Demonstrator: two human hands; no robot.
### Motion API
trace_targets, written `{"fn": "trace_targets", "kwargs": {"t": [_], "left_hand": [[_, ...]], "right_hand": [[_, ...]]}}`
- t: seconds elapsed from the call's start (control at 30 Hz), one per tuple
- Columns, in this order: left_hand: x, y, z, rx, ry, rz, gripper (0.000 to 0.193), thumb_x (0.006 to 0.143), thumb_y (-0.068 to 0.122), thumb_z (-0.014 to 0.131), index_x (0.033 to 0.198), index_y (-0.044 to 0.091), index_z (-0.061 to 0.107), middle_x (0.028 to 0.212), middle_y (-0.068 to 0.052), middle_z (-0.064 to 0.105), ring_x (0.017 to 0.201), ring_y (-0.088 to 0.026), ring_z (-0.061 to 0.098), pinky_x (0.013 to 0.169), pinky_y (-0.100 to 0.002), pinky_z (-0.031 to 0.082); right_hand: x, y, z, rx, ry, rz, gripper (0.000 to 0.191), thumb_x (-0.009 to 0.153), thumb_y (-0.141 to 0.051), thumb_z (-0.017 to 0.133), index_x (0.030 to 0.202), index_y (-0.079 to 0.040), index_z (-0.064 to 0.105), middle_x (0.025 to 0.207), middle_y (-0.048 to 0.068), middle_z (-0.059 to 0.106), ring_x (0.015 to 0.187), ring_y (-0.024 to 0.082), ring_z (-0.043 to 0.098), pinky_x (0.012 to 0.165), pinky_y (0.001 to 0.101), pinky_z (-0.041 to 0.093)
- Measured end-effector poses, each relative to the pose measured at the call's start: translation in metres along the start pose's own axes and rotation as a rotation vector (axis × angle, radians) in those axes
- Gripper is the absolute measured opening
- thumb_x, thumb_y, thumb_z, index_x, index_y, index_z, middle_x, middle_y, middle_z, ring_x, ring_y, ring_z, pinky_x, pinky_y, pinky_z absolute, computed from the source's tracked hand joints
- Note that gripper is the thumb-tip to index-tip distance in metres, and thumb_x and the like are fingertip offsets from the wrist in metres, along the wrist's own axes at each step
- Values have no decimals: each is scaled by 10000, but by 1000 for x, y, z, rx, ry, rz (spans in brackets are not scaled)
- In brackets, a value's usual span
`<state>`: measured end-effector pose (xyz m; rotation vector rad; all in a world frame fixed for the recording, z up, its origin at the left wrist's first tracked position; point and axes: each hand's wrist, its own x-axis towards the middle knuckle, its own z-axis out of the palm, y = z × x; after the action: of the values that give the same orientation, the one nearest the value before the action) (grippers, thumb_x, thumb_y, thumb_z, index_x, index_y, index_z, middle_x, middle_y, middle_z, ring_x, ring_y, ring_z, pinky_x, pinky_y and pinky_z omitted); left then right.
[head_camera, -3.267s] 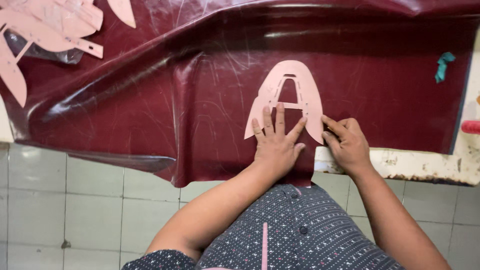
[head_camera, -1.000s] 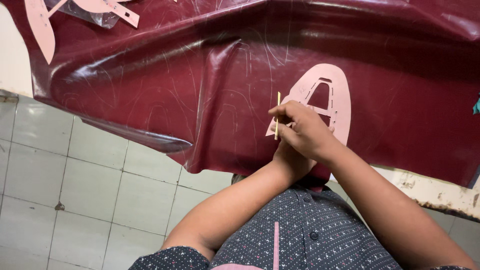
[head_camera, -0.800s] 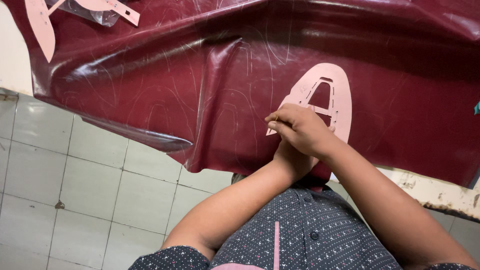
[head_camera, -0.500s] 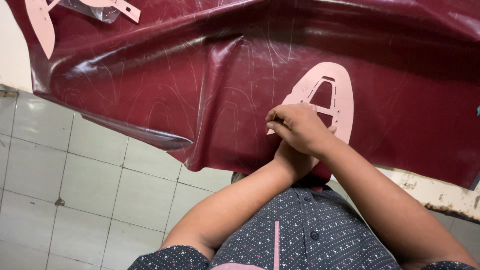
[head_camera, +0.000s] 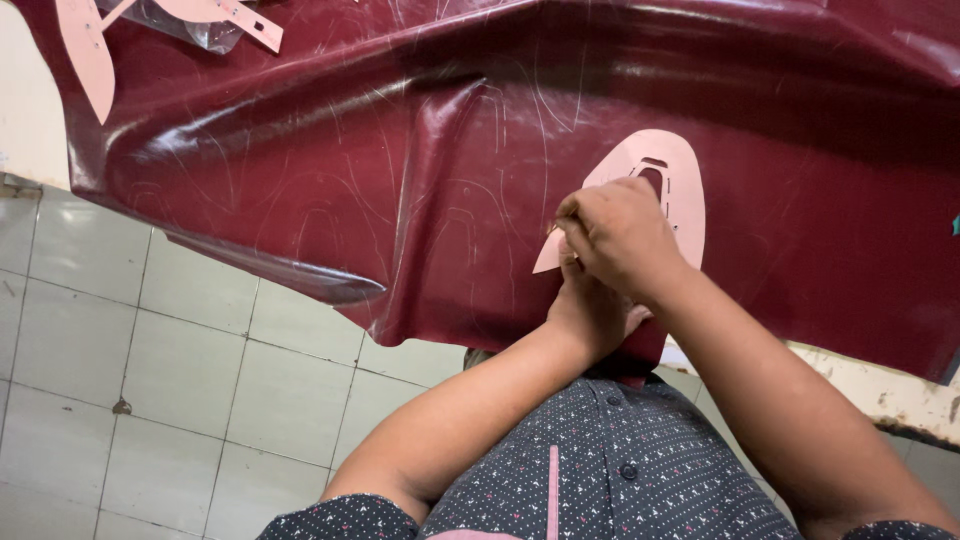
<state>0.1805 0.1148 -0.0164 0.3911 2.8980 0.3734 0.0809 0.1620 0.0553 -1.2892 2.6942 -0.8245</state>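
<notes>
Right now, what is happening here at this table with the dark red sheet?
A person leans over a glossy dark red sheet spread on a table and hanging over its edge. A pink paper pattern lies on the sheet. The right hand, fingers pinched, works at the pattern's lower left edge; any tool in it is hidden. The left hand sits under it, mostly covered. More pink pattern pieces lie at the far left.

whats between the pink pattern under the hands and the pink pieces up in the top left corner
Only bare maroon leather sheet, wrinkled and faintly scratched with traced outlines, from the pink pattern to the pink pieces; the head view shows it.
</notes>
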Motion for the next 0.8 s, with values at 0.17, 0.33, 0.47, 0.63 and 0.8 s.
{"fn": "trace_targets", "kwargs": {"t": [0.17, 0.33, 0.47, 0.63, 0.8], "left_hand": [[4, -1, -12, 5, -258, 17, 608, 1000, 616, 461, 1510, 290, 403, 1662, -186, 222, 1536, -476, 117, 1150, -774, 147], [-1, 0, -12, 21, -38, 7, 713, 919, 625, 500, 1550, 320, 369, 1638, -192, 181, 1496, -505, 127, 1119, -781, 181], [-2, 0, -12, 43, -135, 6, 659, 973, 625, 490, 1555, 349, 348, 1684, -218, 140, 1523, -536, 82, 1141, -786, 168], [3, -2, -15, -16, -138, 12, 689, 950, 608, 479, 1564, 375, 267, 1659, -264, 51, 1517, -559, 1, 1118, -800, 130], [4, -1, -17, -51, -176, 0, 674, 971, 587, 476, 1572, 352, 284, 1667, -239, 69, 1539, -515, 34, 1133, -804, 105]], "right_hand": [[12, 9, -12, -88, 35, 36, 53, 937, -165, 724, 922, -116, 712, 800, 41, 709, 810, 253, 687, 958, 429, 467], [13, 15, -12, -21, -13, 55, 60, 941, -165, 720, 919, -109, 725, 783, 50, 718, 786, 260, 687, 926, 429, 483], [8, 23, -5, 117, -24, 196, 79, 969, -129, 687, 996, -71, 733, 895, 86, 741, 811, 250, 699, 815, 392, 538], [-1, 40, 0, 712, 16, 519, 162, 1041, -113, 603, 1180, -37, 640, 997, 64, 755, 876, 144, 693, 786, 306, 567], [-11, 44, -2, 879, -92, 655, 367, 1053, -101, 689, 1372, -29, 523, 886, 155, 720, 764, 199, 665, 679, 346, 530]]}}
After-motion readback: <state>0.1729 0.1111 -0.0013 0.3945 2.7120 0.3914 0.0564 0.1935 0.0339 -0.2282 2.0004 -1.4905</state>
